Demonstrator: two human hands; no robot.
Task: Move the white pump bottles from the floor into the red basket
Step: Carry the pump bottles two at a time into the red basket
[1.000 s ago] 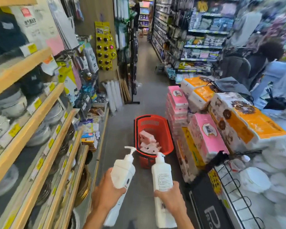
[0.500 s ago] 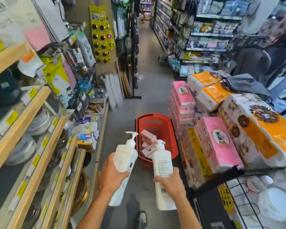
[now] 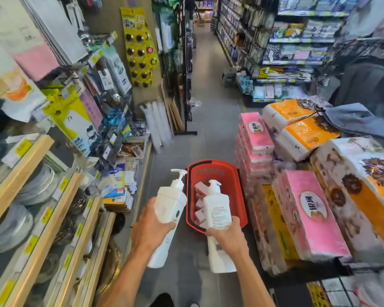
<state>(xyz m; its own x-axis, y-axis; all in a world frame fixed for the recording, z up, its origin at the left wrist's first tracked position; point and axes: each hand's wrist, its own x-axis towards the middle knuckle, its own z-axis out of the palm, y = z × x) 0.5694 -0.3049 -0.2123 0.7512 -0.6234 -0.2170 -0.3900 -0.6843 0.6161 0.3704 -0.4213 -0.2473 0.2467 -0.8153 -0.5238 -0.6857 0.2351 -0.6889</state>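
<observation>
Your left hand [image 3: 151, 228] is wrapped round the left pump bottle [image 3: 172, 201], and your right hand [image 3: 228, 237] round the right pump bottle [image 3: 216, 210]. Both bottles are in the air, pumps up, near the red basket [image 3: 211, 166], which has pink packs [image 3: 200, 187] inside.

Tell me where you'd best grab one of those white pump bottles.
Round the wide body, from the side, as the left hand grips the left bottle and the right hand the right bottle. The thin pump on top would likely give poor hold.
</observation>
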